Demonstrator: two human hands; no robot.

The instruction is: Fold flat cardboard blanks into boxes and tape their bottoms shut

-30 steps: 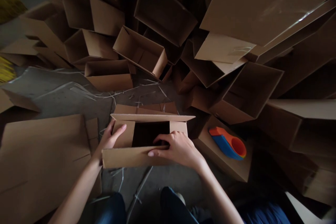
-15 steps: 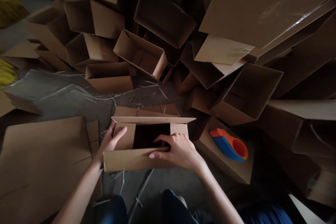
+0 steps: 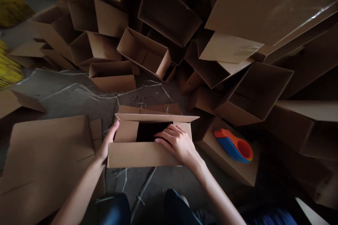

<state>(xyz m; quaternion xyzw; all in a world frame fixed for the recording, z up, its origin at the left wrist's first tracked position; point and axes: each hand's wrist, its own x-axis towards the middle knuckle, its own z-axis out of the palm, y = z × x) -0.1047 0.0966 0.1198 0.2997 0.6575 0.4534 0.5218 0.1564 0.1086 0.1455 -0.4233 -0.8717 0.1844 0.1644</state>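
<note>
A small brown cardboard box (image 3: 145, 154) stands in front of me. Its two end flaps are folded inward, and the long near and far flaps stick outward. Between the end flaps a dark gap shows the inside. My left hand (image 3: 109, 140) grips the box's left end, its fingers partly hidden behind the side. Over the right end flap and the near flap's edge lies my right hand (image 3: 181, 144), fingers stretched toward the gap, holding nothing. To the right, an orange and blue tape dispenser (image 3: 233, 146) lies on another carton (image 3: 237, 170).
Several open cartons (image 3: 145, 54) are heaped along the back and right. Flattened cardboard (image 3: 50, 158) lies at the left. Loose strapping strips (image 3: 87, 93) trail over the grey floor. Yellow bundles (image 3: 9, 65) sit at the far left. My knees (image 3: 176, 207) show below.
My right hand's fingers have come out of the gap and its thumb off the near flap's face; they now lie across the top. My left thumb has moved from the left end flap to the box's edge.
</note>
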